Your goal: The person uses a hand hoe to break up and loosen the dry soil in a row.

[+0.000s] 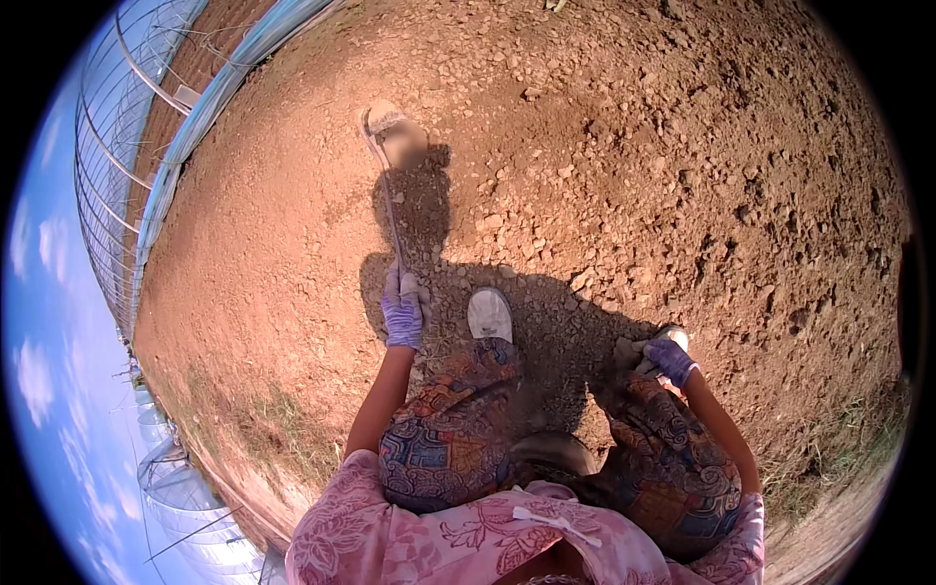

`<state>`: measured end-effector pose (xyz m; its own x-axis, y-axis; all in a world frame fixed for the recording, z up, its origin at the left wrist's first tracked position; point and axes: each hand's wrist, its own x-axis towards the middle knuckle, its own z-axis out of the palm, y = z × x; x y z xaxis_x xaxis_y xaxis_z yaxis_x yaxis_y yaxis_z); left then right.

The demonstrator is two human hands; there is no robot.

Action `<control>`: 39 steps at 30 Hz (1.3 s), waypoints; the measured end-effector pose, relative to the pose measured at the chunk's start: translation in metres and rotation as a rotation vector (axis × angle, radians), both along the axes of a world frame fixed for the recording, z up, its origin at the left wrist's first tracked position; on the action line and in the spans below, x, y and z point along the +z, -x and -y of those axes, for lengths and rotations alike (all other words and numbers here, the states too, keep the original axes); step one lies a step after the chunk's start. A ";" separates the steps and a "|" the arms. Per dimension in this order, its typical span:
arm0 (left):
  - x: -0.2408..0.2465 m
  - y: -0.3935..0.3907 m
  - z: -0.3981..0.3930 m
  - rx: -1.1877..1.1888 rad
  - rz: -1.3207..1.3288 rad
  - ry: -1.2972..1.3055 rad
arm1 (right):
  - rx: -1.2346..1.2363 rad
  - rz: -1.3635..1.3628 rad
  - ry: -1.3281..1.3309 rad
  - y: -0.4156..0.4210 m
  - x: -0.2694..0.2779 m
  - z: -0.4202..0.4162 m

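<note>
My left hand (402, 303), in a purple and grey work glove, grips the near end of a long thin rod (391, 212). The rod runs away from me over the bare soil to a pale, curved end beside a blurred patch; what that end is cannot be told. My right hand (667, 361), gloved alike, is beside my right shoe (674, 337), near the knee. Its fingers are bent, and whether they hold anything cannot be told. Between the hands, my other pale shoe (490, 314) stands on the shaded ground.
Dry, cloddy soil (658, 168) spreads ahead and to the right. A greenhouse frame (121, 146) of hoops with bluish plastic sheeting (197, 121) runs along the left. Clear plastic tunnels (183, 512) stand at lower left. Grass tufts (278, 424) grow at both sides.
</note>
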<state>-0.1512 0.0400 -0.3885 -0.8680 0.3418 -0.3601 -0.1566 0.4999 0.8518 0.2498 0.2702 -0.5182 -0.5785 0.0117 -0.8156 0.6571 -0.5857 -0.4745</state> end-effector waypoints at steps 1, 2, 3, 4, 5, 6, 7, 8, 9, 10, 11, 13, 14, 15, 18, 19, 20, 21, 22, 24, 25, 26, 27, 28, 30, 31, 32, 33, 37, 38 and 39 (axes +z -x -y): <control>0.000 0.005 0.002 0.018 -0.075 -0.006 | 0.006 0.006 0.011 0.008 0.002 0.001; -0.020 0.022 0.013 -0.028 -0.070 0.038 | 0.012 0.011 0.022 0.015 0.005 0.002; -0.016 0.031 0.002 -0.044 0.083 0.071 | 0.015 0.037 0.029 0.014 0.005 0.002; -0.003 0.040 -0.018 -0.064 0.236 0.099 | 0.015 0.055 0.038 0.009 0.002 -0.001; 0.011 0.046 -0.032 -0.079 0.384 0.127 | 0.015 0.020 0.025 0.005 0.001 -0.005; 0.019 0.050 -0.032 -0.075 0.324 0.117 | 0.014 -0.009 0.019 0.002 0.003 -0.001; 0.019 0.051 -0.034 -0.071 0.263 0.048 | 0.012 -0.037 0.014 0.001 0.005 0.000; 0.019 0.050 -0.036 -0.068 0.202 -0.020 | 0.024 0.001 -0.030 0.003 0.005 -0.001; 0.017 0.047 -0.035 -0.061 0.145 -0.084 | 0.023 0.022 -0.004 0.001 0.009 0.000; 0.022 0.035 -0.034 -0.059 0.092 -0.156 | 0.013 0.032 0.011 0.002 0.012 -0.002; 0.013 0.026 -0.024 -0.110 0.014 -0.111 | 0.003 0.043 0.025 0.003 0.014 -0.005; -0.020 0.023 0.017 -0.191 -0.163 0.003 | 0.071 -0.007 -0.053 0.014 0.013 0.000; -0.041 0.032 0.037 -0.390 -0.347 0.120 | 0.089 -0.002 -0.063 0.020 0.015 0.003; -0.044 0.029 0.034 -0.426 -0.238 0.165 | 0.099 0.021 -0.080 0.018 0.015 0.000; -0.018 0.026 0.000 -0.413 0.034 0.200 | 0.035 -0.048 -0.078 0.003 0.007 -0.002; 0.000 0.013 -0.007 -0.316 0.129 0.168 | 0.012 -0.031 -0.061 -0.001 0.008 -0.001; 0.008 0.004 -0.008 -0.211 0.219 0.140 | -0.007 -0.018 -0.042 0.000 0.012 0.000; 0.004 0.007 -0.003 -0.180 0.130 0.044 | -0.025 -0.025 -0.022 0.006 0.013 0.003; -0.004 0.016 -0.007 -0.154 0.033 -0.067 | -0.005 0.028 -0.019 0.007 0.009 0.000; -0.006 0.037 -0.028 -0.137 -0.127 -0.191 | -0.007 0.006 -0.007 0.005 0.001 0.000; 0.004 0.048 -0.052 -0.146 -0.185 -0.210 | -0.008 0.008 -0.004 -0.002 -0.003 -0.002; 0.019 0.058 -0.073 -0.111 -0.184 -0.235 | -0.028 -0.055 -0.017 -0.004 -0.006 -0.001; 0.027 0.069 -0.091 -0.077 -0.182 -0.262 | -0.014 -0.076 -0.059 -0.006 -0.008 -0.001; 0.023 0.084 -0.103 -0.067 -0.183 -0.214 | -0.002 -0.098 -0.102 -0.008 -0.011 0.000; 0.010 0.109 -0.107 -0.046 -0.188 -0.095 | 0.027 -0.074 -0.054 0.007 0.005 0.002; -0.004 0.106 -0.102 -0.065 -0.046 -0.033 | 0.004 -0.076 -0.039 0.006 0.006 0.001; -0.025 0.099 -0.091 -0.083 0.095 0.030 | -0.019 -0.080 -0.024 0.003 0.005 0.003; -0.037 0.095 -0.086 -0.108 0.231 0.087 | -0.046 -0.088 -0.015 0.003 0.004 0.001; -0.033 0.076 -0.073 -0.039 0.158 0.102 | -0.015 -0.127 -0.056 0.001 -0.002 0.003; -0.023 0.074 -0.079 -0.006 0.137 0.072 | 0.006 -0.046 0.011 0.002 0.003 0.000; -0.012 0.077 -0.090 0.016 0.101 0.026 | -0.004 -0.029 0.015 0.003 0.007 -0.002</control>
<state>-0.2282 0.1301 -0.4004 -0.8322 0.3180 -0.4543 -0.2486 0.5184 0.8182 0.2469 0.2719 -0.5112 -0.6015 0.0018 -0.7989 0.6413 -0.5953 -0.4842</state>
